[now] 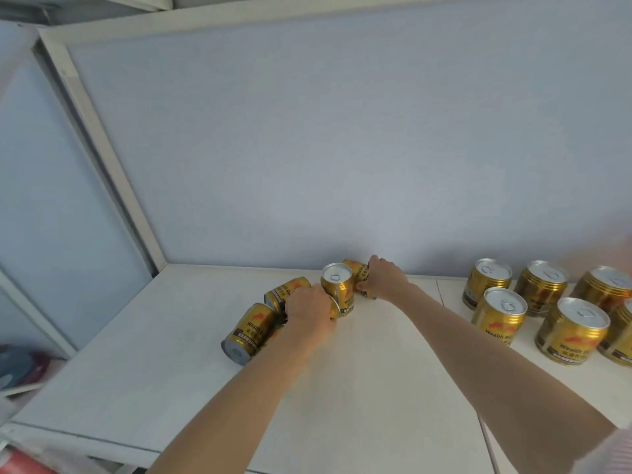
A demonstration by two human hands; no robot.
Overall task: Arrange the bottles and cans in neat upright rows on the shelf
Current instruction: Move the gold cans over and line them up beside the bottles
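Note:
Gold drink cans lie scattered at the middle of the white shelf. One can stands upright with its silver top showing. Left of it, two cans lie on their sides: one far, one near with its base toward me. My left hand is closed over a tipped can between them, which it mostly hides. My right hand grips another tilted can behind the upright one. At the right, several upright cans stand in rows.
A pale blue back panel rises behind the shelf, and a white frame post closes its left end. The shelf's front edge runs along the bottom left. Coloured items sit lower at the far left.

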